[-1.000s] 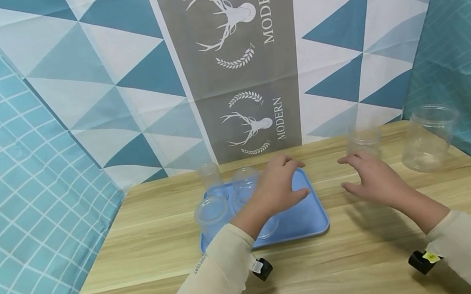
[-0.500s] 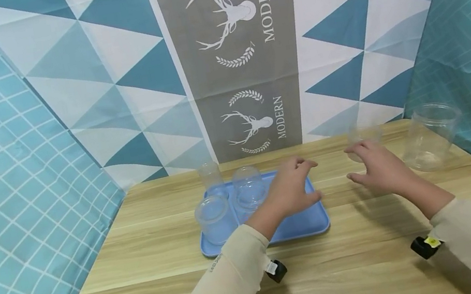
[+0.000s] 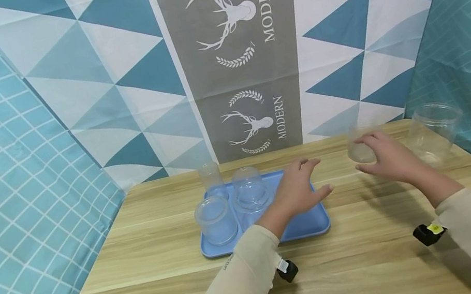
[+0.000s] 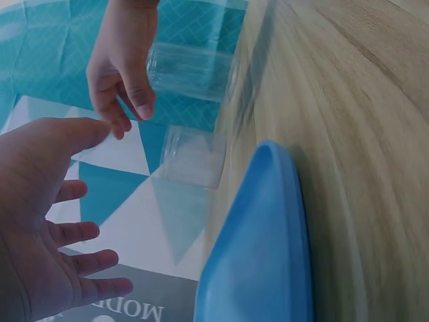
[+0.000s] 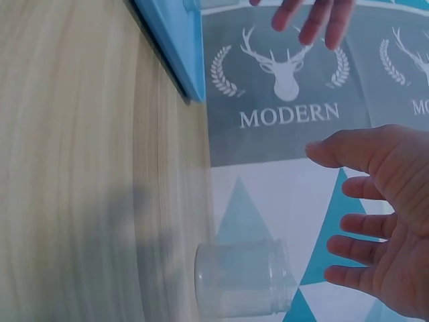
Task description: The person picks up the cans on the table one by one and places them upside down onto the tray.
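Observation:
My left hand (image 3: 298,188) hovers over the right part of a blue tray (image 3: 311,225), fingers spread and thumb apart, holding nothing. On the tray's left half stand several clear plastic jars, among them a wide-mouthed jar (image 3: 215,224) at the front and a narrow tall jar (image 3: 211,178) at the back. My right hand (image 3: 387,158) is in the air to the right of the tray, its fingers relaxed and holding nothing. Just behind it in the head view stands a small clear jar (image 3: 357,150); the right wrist view shows this jar (image 5: 241,278) apart from the fingers.
A larger clear jar (image 3: 436,130) stands at the right rear, partly covered by my right hand in the head view. The wooden table (image 3: 157,266) meets a patterned cloth backdrop (image 3: 244,61) behind, with a teal cloth (image 3: 469,53) on the right.
Both hands have shifted to the right, the left one across the tray and the right one past the small jar's front. The jars and the tray have stayed put.

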`<action>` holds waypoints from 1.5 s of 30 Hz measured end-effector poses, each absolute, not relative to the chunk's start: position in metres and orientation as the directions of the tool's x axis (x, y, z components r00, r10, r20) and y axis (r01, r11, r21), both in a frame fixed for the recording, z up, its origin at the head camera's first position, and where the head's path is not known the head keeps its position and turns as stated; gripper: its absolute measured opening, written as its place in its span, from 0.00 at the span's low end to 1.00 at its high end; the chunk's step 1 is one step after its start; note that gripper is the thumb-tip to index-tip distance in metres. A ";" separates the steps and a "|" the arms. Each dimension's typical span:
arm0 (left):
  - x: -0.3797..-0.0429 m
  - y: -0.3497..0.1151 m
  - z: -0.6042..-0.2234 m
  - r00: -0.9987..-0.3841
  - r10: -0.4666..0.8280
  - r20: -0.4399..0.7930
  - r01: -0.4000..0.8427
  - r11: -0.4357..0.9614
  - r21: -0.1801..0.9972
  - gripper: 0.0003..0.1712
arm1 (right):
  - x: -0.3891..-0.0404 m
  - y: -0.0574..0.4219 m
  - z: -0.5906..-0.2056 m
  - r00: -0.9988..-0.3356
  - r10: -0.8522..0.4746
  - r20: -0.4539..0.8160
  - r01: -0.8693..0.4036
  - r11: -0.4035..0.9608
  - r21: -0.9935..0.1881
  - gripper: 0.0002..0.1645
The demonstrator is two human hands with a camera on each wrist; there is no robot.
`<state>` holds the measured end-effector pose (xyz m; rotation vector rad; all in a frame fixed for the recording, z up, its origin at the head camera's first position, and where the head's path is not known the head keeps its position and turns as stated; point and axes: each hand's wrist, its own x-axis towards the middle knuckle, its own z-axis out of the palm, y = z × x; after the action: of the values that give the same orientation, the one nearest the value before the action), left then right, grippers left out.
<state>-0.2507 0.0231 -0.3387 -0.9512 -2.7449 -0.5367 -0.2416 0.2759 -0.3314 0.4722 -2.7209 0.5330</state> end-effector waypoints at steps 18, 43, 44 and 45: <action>-0.264 0.034 -0.363 -0.841 0.446 0.306 0.537 0.623 0.568 0.35 | -0.259 0.304 -0.332 -0.925 -0.217 0.312 -0.320 0.887 -0.333 0.41; -0.281 0.055 -0.380 -0.957 0.271 0.103 0.173 0.248 0.953 0.29 | -0.307 0.319 -0.329 -0.947 -0.208 0.244 -0.276 0.917 -0.287 0.41; -0.282 0.057 -0.380 -0.959 0.268 0.092 0.152 0.211 0.966 0.29 | -0.310 0.319 -0.330 -0.949 -0.202 0.241 -0.269 0.918 -0.290 0.42; -0.283 0.058 -0.380 -0.960 0.268 0.081 0.130 0.170 0.977 0.28 | -0.312 0.318 -0.330 -0.952 -0.195 0.238 -0.262 0.920 -0.293 0.42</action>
<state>-0.2833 0.0578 -0.3804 -0.4249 -2.4835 -2.0545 -0.3124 0.3183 -0.3300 0.3458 -2.8762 0.4795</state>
